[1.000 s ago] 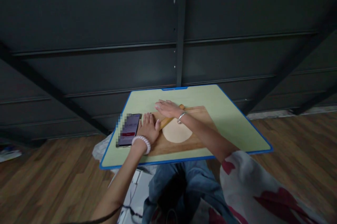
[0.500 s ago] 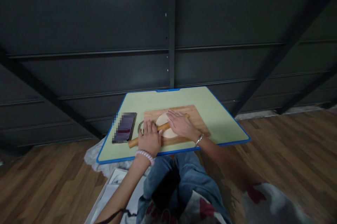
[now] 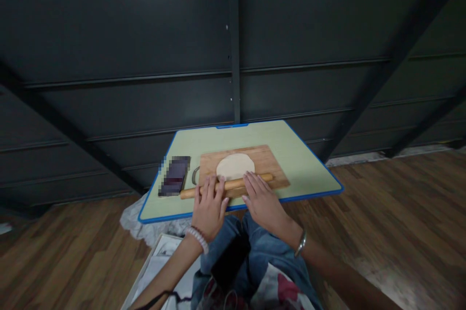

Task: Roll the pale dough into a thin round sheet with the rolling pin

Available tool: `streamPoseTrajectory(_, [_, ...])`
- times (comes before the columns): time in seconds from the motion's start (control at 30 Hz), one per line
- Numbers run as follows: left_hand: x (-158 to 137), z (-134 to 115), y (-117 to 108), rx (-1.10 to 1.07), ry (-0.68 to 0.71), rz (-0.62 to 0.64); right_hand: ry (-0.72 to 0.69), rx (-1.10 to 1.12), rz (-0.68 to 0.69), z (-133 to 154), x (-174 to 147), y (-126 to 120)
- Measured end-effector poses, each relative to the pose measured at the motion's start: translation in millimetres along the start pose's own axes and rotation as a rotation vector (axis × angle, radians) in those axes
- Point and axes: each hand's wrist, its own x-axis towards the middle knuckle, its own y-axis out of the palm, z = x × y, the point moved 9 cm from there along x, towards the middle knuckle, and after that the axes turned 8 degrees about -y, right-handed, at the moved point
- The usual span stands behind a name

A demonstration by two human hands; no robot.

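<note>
A wooden rolling pin [image 3: 235, 184] lies slightly aslant across the near part of a wooden cutting board [image 3: 271, 159]. Just beyond it a flat, round sheet of pale dough [image 3: 236, 164] rests on the board. My left hand [image 3: 209, 208] lies over the pin's left part, its fingers stretched across the wood and the thumb out to the side. Toward the pin's right end, my right hand [image 3: 264, 203] rests with straight fingers on top, the fingertips near the dough's lower edge. Neither hand wraps round the pin.
The board lies on a pale green folding table [image 3: 302, 169] with a blue rim. Left of the board's metal handle [image 3: 195, 175] is a phone [image 3: 175, 176], partly pixelated. Dark panels [image 3: 163, 101] stand behind the table. A black object [image 3: 231, 261] rests on my lap.
Both hands and the rolling pin have moved toward me, off most of the dough. The pin lies more level, and the right hand has shifted from the dough's middle to the near right.
</note>
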Motion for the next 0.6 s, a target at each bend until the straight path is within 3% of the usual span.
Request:
streamPoseTrajectory(0.23, [54.7,15.9,15.2,-0.024,-0.131,-0.017,-0.051,0.066,0.001,-34.1,33.1,7.5])
streamPoseTrajectory(0.33, [80.3,16.1,18.9,-0.026,-0.123,-0.009,-0.035,0.036,0.013,-49.8,51.1,10.1])
streamPoseTrajectory(0.43, [103.5,12.9,25.7,-0.011,-0.081,0.043,-0.043,-0.009,0.023,-62.1,68.5,12.7])
streamPoseTrajectory(0.6, [139.9,18.8,44.3,-0.019,-0.164,0.192,-0.052,-0.078,0.055,-86.3,98.7,22.5])
